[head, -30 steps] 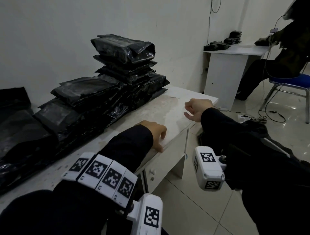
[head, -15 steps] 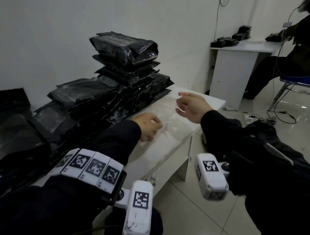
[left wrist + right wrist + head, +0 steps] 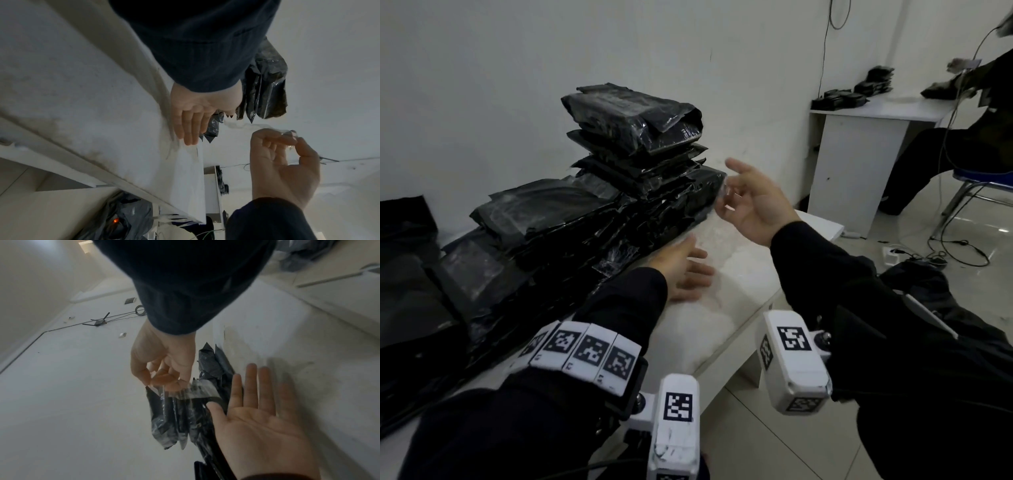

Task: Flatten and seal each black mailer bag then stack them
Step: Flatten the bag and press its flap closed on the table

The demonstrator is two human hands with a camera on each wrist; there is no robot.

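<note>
Black mailer bags [image 3: 571, 226] lie piled along the wall side of the white table [image 3: 743, 294], with a taller stack [image 3: 633, 133] at the pile's right end. My left hand [image 3: 693, 270] hovers flat over the bare tabletop just right of the pile, fingers straight and empty, as the left wrist view [image 3: 190, 128] also shows. My right hand [image 3: 729, 197] is raised beside the tall stack, palm turned up. Its fingertips pinch a thin clear plastic strip [image 3: 197, 390], also visible from the left wrist camera [image 3: 287, 135].
Flat black bags [image 3: 407, 281] lie at the far left of the table. At the back right, a second white desk [image 3: 859, 164] holds more black bags [image 3: 840, 99], with a seated person [image 3: 941, 144] on a blue chair [image 3: 989, 180]. Cables [image 3: 945, 251] and a dark bag [image 3: 917, 277] lie on the floor.
Both hands left the table's front edge and moved up toward the stack. The left fist opened flat. The right hand rose, turned palm up, and now shows a clear strip in its fingertips.
</note>
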